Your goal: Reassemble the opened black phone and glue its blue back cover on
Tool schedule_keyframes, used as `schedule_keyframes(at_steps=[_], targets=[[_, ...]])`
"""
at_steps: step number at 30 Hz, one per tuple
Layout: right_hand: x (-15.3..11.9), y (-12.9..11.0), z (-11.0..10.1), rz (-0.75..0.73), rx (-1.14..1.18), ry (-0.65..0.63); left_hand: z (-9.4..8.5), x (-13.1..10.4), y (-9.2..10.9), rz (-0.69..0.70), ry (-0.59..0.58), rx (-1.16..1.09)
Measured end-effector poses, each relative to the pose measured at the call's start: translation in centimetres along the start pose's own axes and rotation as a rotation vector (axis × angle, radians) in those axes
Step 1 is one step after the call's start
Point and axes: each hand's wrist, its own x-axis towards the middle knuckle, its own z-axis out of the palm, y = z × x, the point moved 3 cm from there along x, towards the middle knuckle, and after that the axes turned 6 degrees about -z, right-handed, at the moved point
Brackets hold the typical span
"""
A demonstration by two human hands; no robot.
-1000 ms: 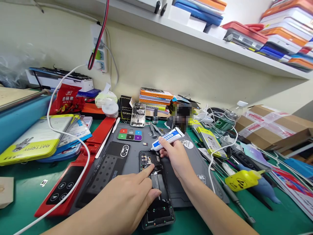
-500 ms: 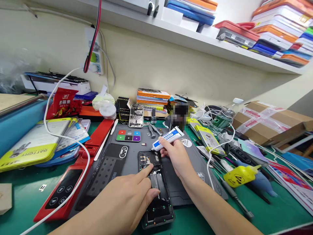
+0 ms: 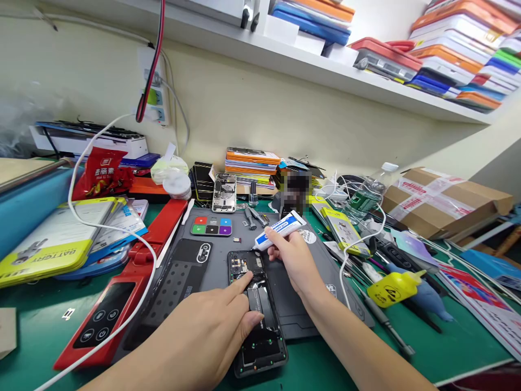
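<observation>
An opened phone [image 3: 266, 339], its back off and its inner parts bare, lies on the grey mat [image 3: 291, 320]. My left hand [image 3: 203, 331] steadies it from the left, with index finger and thumb resting over its inside; the other fingers are hidden. In my right hand [image 3: 291, 252] is a white and blue glue tube [image 3: 281, 228], tilted nozzle down. The nozzle tip is at the phone's top edge, above the camera area; whether it touches is too small to tell. A dark phone back cover [image 3: 179, 271] with a dotted pattern lies to the left.
Left of the mat stands a red clamp-like device [image 3: 106, 312], crossed by a white cable [image 3: 152, 271]. Behind are a coloured magnetic tray [image 3: 211, 226], a small card tray [image 3: 236, 239] and screwdrivers [image 3: 249, 217]. At right lie a yellow bottle [image 3: 393, 289] and a cardboard box [image 3: 443, 201].
The whole view has shifted slightly, so things sit a little further left. Both hands, the glue tube and the opened phone keep nearly the same places relative to each other.
</observation>
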Motion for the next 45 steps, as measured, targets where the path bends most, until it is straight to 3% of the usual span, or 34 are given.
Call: schedule_keyframes(at_steps=[38,45], targets=[[-0.1,0.0,-1.7,-0.004,0.000,0.102,-0.2,0.1,0.2,0.018,-0.002,0.041],[-0.1,0.1,-1.8,0.007,0.006,0.106,-0.4,-0.1,0.2,0.045,0.068,0.056]])
